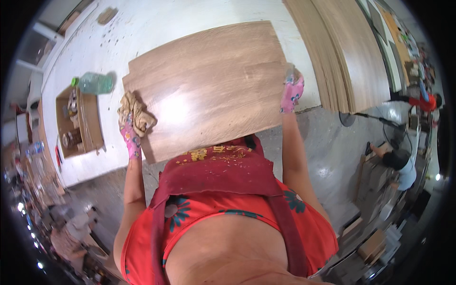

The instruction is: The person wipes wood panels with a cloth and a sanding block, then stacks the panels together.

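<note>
A wood-grain board [209, 80] lies on the white table at a slant, its near edge by my apron. Its stepped left side suggests another board beneath, though I cannot tell for sure. My left hand [129, 135], in a pink flowered glove, is closed on a crumpled tan cloth [135, 114] at the board's left edge; the cloth hides most of the fingers. At the right edge, my right hand [292, 90], gloved alike with greyish fingertips, grips the board's side. Part of its fingers is hard to make out.
Stacked wood-grain boards [332, 52] stand at the right of the table [156, 19]. On the left are a cardboard box [92, 121] with jars or rolls inside and a green-capped clear bottle [96, 83] lying down. Other people [403, 166] are farther off at the right.
</note>
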{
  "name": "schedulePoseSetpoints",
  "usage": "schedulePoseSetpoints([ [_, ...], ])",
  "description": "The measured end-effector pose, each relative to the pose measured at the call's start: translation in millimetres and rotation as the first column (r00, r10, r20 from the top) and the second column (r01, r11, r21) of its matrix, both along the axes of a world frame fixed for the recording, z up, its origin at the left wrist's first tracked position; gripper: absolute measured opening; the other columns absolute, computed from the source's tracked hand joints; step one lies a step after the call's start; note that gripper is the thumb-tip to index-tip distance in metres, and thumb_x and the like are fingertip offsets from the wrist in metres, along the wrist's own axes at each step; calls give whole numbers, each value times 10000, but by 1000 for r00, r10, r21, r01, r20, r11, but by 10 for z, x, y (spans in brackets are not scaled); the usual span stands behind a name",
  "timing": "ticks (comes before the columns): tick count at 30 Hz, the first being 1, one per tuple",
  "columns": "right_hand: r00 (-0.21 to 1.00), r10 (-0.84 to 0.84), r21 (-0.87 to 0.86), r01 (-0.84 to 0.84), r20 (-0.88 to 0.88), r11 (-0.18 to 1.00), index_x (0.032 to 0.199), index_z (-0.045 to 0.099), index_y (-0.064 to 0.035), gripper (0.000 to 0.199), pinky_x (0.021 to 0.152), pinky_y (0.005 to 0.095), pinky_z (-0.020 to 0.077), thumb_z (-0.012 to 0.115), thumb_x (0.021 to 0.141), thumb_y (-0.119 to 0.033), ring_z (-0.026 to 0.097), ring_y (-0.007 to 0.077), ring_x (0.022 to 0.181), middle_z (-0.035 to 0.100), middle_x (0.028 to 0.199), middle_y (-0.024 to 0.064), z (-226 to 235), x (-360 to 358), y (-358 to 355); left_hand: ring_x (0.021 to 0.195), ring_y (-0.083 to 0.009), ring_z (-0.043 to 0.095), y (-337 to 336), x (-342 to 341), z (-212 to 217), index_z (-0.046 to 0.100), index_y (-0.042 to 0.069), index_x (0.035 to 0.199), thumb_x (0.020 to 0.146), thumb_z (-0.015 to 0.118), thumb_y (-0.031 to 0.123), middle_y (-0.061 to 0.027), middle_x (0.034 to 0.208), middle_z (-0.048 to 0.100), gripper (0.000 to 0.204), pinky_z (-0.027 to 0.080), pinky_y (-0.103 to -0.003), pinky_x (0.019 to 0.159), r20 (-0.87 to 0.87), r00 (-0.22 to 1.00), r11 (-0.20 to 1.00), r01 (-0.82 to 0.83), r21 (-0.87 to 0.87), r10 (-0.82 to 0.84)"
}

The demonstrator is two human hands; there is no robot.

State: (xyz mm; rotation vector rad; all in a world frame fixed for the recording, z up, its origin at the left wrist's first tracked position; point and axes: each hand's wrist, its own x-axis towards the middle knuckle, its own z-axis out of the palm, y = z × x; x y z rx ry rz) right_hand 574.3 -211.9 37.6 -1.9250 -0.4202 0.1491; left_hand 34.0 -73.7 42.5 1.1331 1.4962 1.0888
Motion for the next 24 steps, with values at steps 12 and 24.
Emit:
schedulePoseSetpoints([
  [12, 996, -54, -82, 49, -64, 995, 1146, 529, 45, 397, 815, 340, 456, 625, 817, -156, 593, 259, 895, 621, 983, 183, 114, -397, -929, 1123, -220, 507, -83, -361, -70, 542, -15, 1232, 928, 469, 188, -135, 1235, 545, 373, 393, -334, 983, -132, 985, 993, 113, 32, -107],
  [24, 980, -89, 423, 159, -180, 892, 1159, 563, 14, 338, 878, 273, 436, 434, 848, 3, 555, 173, 1014, 603, 1100, 106, 976, -316, -1460, 1095, -221, 530, 62, 86, 821, 528, -17, 1233, 897, 506, 184, -140, 1201, 565, 393, 418, -328, 955, -257, 960, 950, 177, 257, -109],
])
